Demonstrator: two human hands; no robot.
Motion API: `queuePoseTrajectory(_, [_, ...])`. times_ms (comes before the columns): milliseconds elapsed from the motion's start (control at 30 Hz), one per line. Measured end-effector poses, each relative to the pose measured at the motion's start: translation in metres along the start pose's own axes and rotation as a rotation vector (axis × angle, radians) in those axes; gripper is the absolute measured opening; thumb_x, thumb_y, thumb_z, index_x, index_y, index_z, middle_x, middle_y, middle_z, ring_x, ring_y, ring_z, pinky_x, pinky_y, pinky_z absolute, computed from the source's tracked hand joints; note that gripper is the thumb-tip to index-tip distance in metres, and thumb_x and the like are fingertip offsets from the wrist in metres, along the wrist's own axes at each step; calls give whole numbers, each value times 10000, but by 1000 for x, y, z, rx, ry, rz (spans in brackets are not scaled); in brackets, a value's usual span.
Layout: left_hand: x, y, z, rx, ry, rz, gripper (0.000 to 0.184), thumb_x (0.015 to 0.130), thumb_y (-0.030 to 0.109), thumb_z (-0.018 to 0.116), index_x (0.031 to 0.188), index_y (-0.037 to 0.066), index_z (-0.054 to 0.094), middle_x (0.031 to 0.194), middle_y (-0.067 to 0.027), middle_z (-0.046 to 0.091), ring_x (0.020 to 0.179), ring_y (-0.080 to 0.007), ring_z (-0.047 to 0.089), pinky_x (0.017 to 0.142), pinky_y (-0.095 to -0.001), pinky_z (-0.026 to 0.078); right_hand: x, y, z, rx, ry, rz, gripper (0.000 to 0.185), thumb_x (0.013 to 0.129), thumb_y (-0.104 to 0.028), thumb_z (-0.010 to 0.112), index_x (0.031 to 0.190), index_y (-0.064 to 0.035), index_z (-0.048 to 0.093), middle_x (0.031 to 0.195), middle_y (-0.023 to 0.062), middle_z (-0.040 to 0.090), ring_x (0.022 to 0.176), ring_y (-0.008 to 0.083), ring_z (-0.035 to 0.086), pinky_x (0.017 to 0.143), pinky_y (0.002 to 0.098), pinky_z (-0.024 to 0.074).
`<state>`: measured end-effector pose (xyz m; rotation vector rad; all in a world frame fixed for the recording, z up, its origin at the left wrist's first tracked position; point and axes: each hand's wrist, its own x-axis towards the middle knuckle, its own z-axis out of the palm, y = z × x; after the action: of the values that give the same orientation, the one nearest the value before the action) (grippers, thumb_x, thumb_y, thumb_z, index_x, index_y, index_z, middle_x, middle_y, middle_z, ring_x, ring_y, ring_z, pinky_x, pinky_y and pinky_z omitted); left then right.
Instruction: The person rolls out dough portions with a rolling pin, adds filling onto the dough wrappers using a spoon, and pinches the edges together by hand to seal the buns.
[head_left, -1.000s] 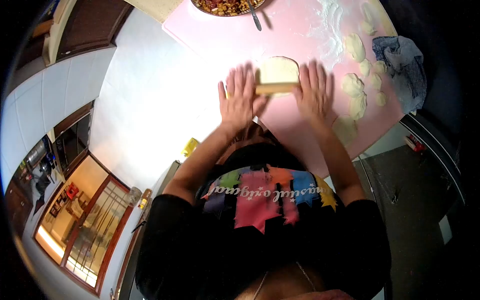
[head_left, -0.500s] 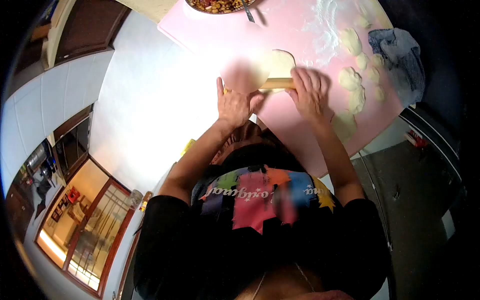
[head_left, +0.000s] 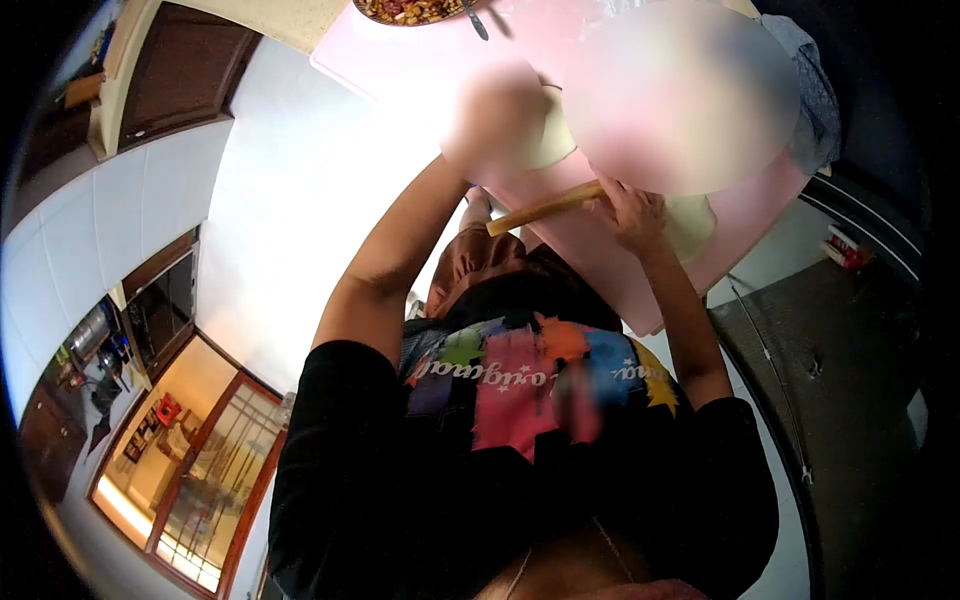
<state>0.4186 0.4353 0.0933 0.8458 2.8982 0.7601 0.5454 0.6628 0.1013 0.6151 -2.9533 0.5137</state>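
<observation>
My right hand (head_left: 636,215) grips one end of a wooden rolling pin (head_left: 545,208), which slants down to the left past the edge of the pink mat (head_left: 600,250). A round blur covers my left hand (head_left: 500,115), so its fingers are hidden; it is beside a flat piece of pale dough (head_left: 555,135) on the mat. Another flat dough piece (head_left: 688,228) lies just right of my right hand. A large blurred patch hides the part of the mat above my right hand.
A plate of chopped filling (head_left: 415,10) with a spoon (head_left: 476,20) is at the top. A grey-blue cloth (head_left: 815,95) lies at the mat's right side. Lower left, a wood-framed glass door (head_left: 220,480) shows.
The rolling pin has come off the dough toward my body, held now only by my right hand. My left hand has left the pin and moved up beside the dough.
</observation>
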Motion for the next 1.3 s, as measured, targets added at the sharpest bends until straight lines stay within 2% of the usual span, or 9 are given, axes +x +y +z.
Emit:
queuePoseTrajectory(67, [2,0,9,-55,-8,-38,443,753,396,733,997,33,664,981,-132,691,890,-275,671,827,-390,520,15,-5,9,-160,-4,62,485,839,-403,617,1194,-76,566,1256,107,527,1216,287,447,1033,493,295])
queuePoseTrajectory(133, [10,-3,25,-111,-514,-631,402,768,399,719,939,37,688,989,-154,685,920,-292,667,818,-398,519,40,-2,26,-331,12,158,575,846,-453,604,1256,-59,521,1326,131,483,1270,292,398,1060,506,265])
queuePoseTrajectory(300, [2,14,28,-25,13,-83,379,830,398,648,996,59,679,985,-165,681,914,-307,660,818,-409,514,94,18,70,-274,185,298,596,887,-442,545,1336,-59,462,1397,124,428,1340,264,323,1100,489,216])
queuePoseTrajectory(533, [3,-3,14,-138,-82,21,352,781,332,680,964,32,671,923,-172,685,864,-322,666,791,-418,524,0,-15,40,-198,-16,283,497,916,-318,497,1325,-35,498,1416,143,445,1351,319,352,1109,522,225])
queuePoseTrajectory(667, [-19,3,9,-461,-11,-484,447,692,361,779,942,0,697,785,-158,693,718,-262,685,691,-384,536,32,-4,49,-310,86,236,500,881,-399,558,1210,-23,565,1315,175,507,1266,339,423,1038,549,299])
queuePoseTrajectory(833, [7,-2,21,-212,92,-33,422,804,420,679,852,3,714,775,-161,695,716,-266,687,700,-369,530,111,16,64,-240,229,358,563,891,-426,546,1300,-42,496,1377,127,464,1309,288,383,1063,513,276])
queuePoseTrajectory(1000, [31,3,-16,-264,-474,-541,292,823,175,594,1071,45,675,984,-153,692,949,-268,658,834,-388,503,46,-3,54,-264,65,327,560,872,-418,576,1275,-32,531,1417,141,438,1347,305,345,1093,533,232])
queuePoseTrajectory(1133, [-13,6,5,-411,-411,-818,283,816,203,672,1039,31,692,894,-152,707,807,-257,695,790,-354,539,13,-18,55,-270,28,382,551,852,-405,598,1259,-36,551,1422,150,437,1360,313,329,1104,540,208])
queuePoseTrajectory(1300, [27,6,27,-284,-299,-548,436,850,424,581,948,18,707,905,-174,698,852,-268,682,781,-372,523,109,16,76,-192,200,400,544,932,-399,476,1351,-54,450,1467,112,376,1383,286,289,1112,540,202])
